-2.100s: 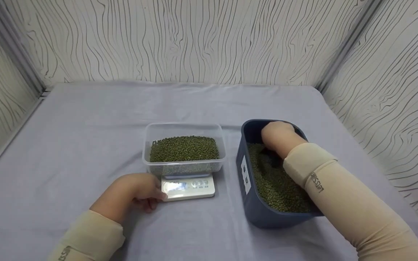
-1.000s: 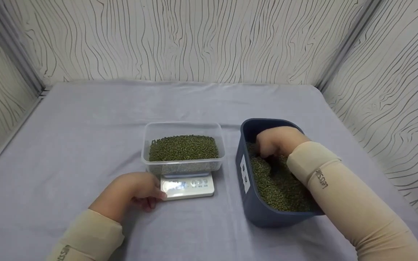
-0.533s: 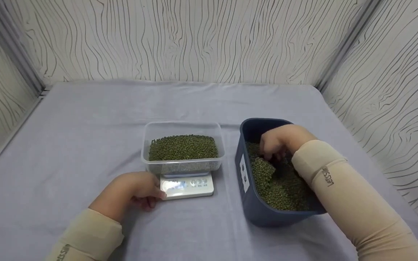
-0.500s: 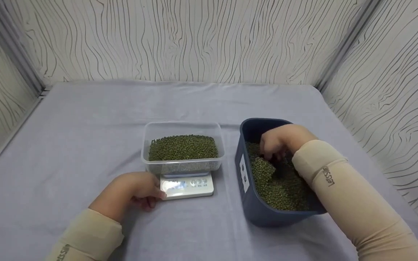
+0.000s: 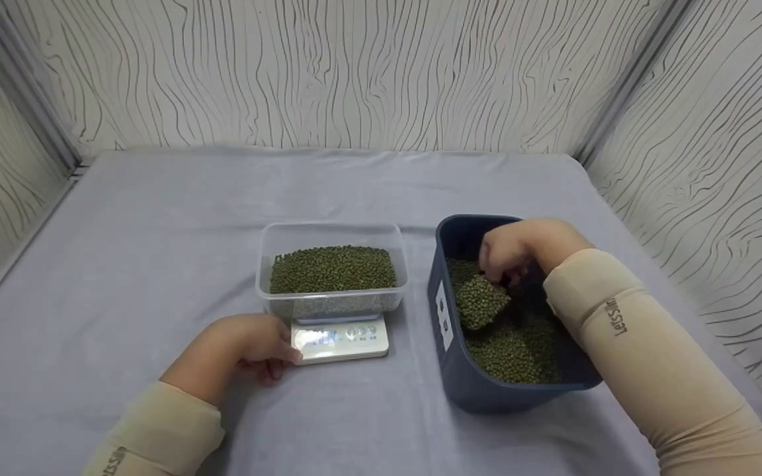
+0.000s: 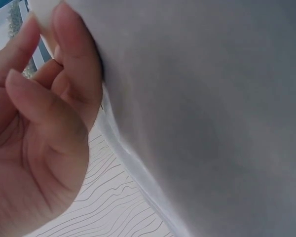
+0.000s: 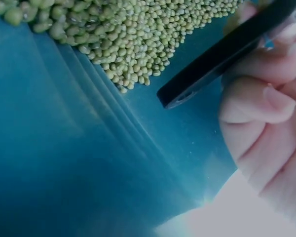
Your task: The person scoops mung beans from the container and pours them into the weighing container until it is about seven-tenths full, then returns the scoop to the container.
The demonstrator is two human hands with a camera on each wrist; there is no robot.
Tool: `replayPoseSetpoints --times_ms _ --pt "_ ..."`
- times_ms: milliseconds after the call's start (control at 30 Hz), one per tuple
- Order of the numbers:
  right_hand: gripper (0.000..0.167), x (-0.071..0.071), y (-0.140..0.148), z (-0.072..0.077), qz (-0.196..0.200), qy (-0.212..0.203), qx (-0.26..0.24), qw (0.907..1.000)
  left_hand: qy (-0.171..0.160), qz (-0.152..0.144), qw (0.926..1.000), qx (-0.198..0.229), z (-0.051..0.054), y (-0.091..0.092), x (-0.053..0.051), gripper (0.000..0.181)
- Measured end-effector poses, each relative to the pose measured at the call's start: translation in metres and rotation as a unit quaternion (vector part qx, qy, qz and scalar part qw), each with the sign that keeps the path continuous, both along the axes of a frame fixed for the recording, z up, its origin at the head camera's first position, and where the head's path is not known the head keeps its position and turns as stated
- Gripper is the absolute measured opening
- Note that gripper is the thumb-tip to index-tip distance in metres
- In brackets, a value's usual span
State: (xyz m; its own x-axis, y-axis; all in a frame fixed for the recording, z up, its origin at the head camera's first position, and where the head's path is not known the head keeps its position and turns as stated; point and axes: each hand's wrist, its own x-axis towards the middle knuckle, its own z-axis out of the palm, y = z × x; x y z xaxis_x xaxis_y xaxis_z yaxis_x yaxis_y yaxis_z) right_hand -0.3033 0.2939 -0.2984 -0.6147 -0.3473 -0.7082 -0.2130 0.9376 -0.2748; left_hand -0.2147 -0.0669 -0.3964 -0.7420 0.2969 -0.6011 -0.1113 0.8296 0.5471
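My right hand (image 5: 508, 250) is inside the dark blue bin (image 5: 480, 396), fingers curled round the black handle (image 7: 212, 61) of a scoop. A mound of green mung beans (image 5: 482, 303) fills the scoop and hides its bowl. More mung beans (image 7: 143, 39) lie loose in the bin. My left hand (image 5: 252, 340) pinches the left front corner of a white kitchen scale (image 5: 361, 349) between thumb and fingers; the left wrist view shows these fingers (image 6: 76, 44) at its edge. On the scale stands a clear plastic container (image 5: 331, 301), partly filled with mung beans (image 5: 335, 270).
A pale lilac cloth (image 5: 169, 231) covers the table. White panels with dark wavy lines (image 5: 328, 73) enclose the back and sides. The bin, with a white label (image 5: 444, 316) on its left wall, stands a short gap right of the scale.
My right hand went down into the beans, then came up and slightly right, and a heaped scoop of mung beans now shows below it. The left hand keeps its place on the scale.
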Motion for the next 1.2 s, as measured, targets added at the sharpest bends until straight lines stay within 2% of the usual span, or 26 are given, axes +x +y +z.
replayPoseSetpoints --times_ms 200,433,667,967,1200 --pt "0.029 0.002 0.003 0.007 -0.003 0.000 -0.014 0.9999 0.000 -0.001 1.0000 -0.004 0.000 0.000 0.000 0.022" --pt "0.025 0.004 0.004 0.017 0.015 0.014 -0.003 0.9998 -0.006 0.007 1.0000 0.003 0.001 0.001 0.000 0.020" --pt "0.025 0.004 0.005 0.022 0.018 0.009 -0.007 0.9998 -0.006 0.001 1.0000 -0.001 0.001 0.001 0.000 0.021" --pt "0.030 0.004 0.009 0.026 0.002 0.004 -0.029 0.9996 -0.004 -0.022 0.9996 -0.019 0.003 0.001 -0.001 0.024" --pt "0.032 0.005 0.010 0.036 -0.021 -0.016 -0.044 0.9987 0.000 -0.029 0.9995 -0.011 0.003 -0.001 -0.001 0.024"
